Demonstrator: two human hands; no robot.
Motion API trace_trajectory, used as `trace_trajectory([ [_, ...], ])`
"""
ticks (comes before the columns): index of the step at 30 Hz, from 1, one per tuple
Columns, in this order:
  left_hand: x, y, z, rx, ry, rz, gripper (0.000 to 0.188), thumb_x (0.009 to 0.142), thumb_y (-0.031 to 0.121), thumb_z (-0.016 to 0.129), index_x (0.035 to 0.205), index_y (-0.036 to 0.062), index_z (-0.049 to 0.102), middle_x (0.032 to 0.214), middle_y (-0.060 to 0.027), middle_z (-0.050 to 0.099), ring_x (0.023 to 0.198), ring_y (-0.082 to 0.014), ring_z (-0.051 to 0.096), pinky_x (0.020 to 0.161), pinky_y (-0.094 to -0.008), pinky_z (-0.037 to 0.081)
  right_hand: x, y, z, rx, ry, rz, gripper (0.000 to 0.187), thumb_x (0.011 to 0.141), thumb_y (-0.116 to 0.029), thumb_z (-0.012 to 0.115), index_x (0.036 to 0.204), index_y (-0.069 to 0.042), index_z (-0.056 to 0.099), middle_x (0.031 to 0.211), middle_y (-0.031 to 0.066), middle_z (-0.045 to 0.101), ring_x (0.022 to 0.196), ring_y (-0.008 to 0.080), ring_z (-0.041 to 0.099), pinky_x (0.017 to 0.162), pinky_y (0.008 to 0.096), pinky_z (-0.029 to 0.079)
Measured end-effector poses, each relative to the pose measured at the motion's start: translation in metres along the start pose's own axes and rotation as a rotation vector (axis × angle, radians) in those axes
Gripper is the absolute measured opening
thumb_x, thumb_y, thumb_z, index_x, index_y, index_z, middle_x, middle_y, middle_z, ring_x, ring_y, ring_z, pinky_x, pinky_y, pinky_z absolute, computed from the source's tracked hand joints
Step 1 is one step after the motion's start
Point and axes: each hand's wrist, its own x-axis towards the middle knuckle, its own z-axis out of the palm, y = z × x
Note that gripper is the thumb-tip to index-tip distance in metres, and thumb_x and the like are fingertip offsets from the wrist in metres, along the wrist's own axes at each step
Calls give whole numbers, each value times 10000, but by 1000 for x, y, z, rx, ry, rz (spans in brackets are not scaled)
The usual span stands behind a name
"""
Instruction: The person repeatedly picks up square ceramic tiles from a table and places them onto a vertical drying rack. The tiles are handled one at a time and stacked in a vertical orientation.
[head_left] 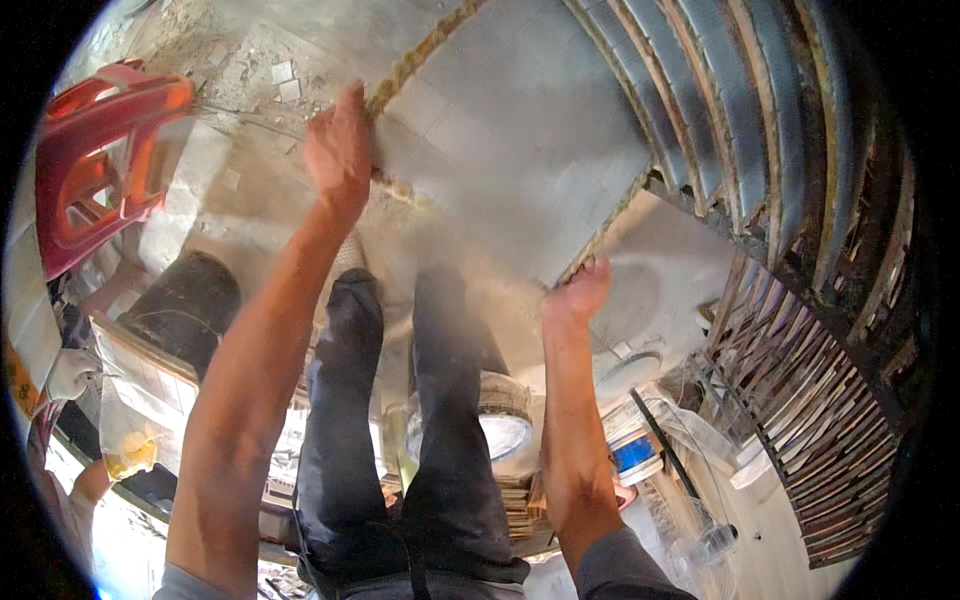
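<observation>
A large grey panel (510, 140) with rough, yellowish-brown edges spans the upper middle, in front of my legs. My left hand (338, 155) is closed on its left edge, near a corner. Lower down, my right hand (580, 290) grips the near right corner with bent fingers. Both forearms reach up and forward to it. Dust or blur softens the panel's lower part. Just to its right, several similar grey panels (735, 120) stand in a row, edges toward me.
Slatted racking (810, 410) stands at right. Left are a red plastic stool (110, 165), a black bucket (190, 305) and another person's gloved hand (72, 373). A white bucket (500, 425) sits behind my legs. Broken tile pieces (286, 82) litter the far floor.
</observation>
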Motion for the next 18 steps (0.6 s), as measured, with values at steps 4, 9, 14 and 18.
trace_trajectory([
  [4, 19, 16, 26, 8, -89, 284, 579, 806, 548, 432, 917, 1, 586, 855, -290, 585, 802, -392, 580, 773, -438, 413, 25, -16, 19, 22, -73, -25, 441, 917, -394, 403, 1122, -6, 452, 1082, 88, 527, 1019, 258, 491, 946, 405, 339],
  [9, 72, 18, 65, 33, -56, 662, 515, 834, 532, 472, 1059, 88, 602, 777, -128, 647, 681, -232, 603, 681, -398, 445, 58, -34, 48, 36, -7, -90, 493, 927, -398, 356, 1177, 19, 433, 1131, 107, 522, 1041, 262, 490, 953, 405, 337],
  [14, 75, 78, 101, -114, -66, 532, 489, 847, 452, 468, 702, -5, 565, 639, -102, 506, 584, -199, 438, 524, -367, 357, 80, -64, 72, 89, -48, -120, 490, 931, -360, 276, 1193, 19, 441, 1212, 136, 494, 1116, 276, 462, 982, 417, 311],
  [18, 72, 105, 124, -578, -412, 344, 385, 851, 388, 491, 684, 47, 557, 618, -44, 481, 591, -172, 474, 523, -369, 379, 118, -71, 65, 130, -53, -188, 447, 929, -279, 262, 1223, 13, 428, 1260, 148, 459, 1135, 269, 458, 955, 422, 348],
])
